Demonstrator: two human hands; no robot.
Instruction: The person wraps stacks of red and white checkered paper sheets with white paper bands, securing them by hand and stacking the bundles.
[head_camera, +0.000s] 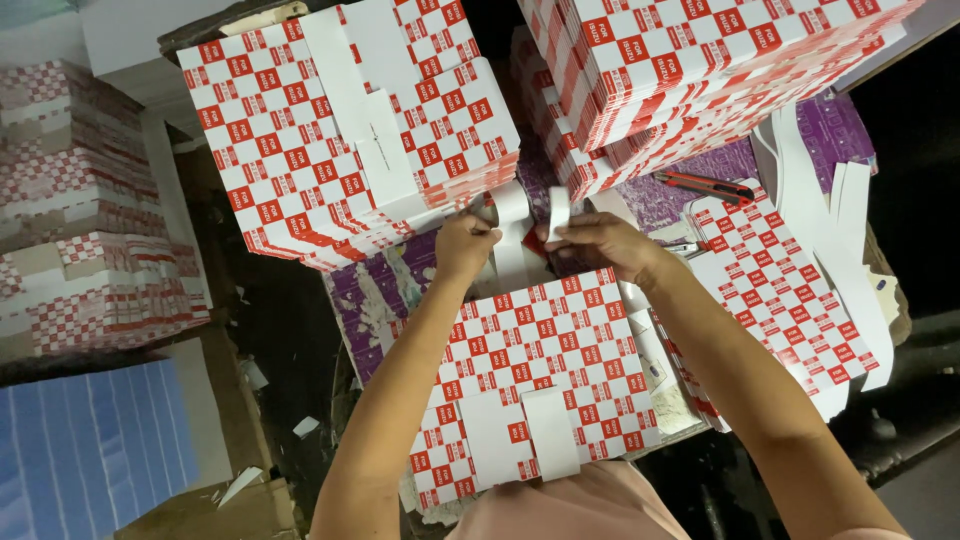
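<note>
Hands (465, 240) (600, 243) pinch white strips (558, 212), perhaps labels, between checkered cartons (350, 140)

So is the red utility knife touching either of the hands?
Apart. The head view shows the red utility knife lying on the purple surface, with a clear gap to the right hand; the left hand is farther off.

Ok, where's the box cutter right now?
The box cutter lies on the purple surface at upper right, under the overhanging carton stack, beyond the right hand.
</note>
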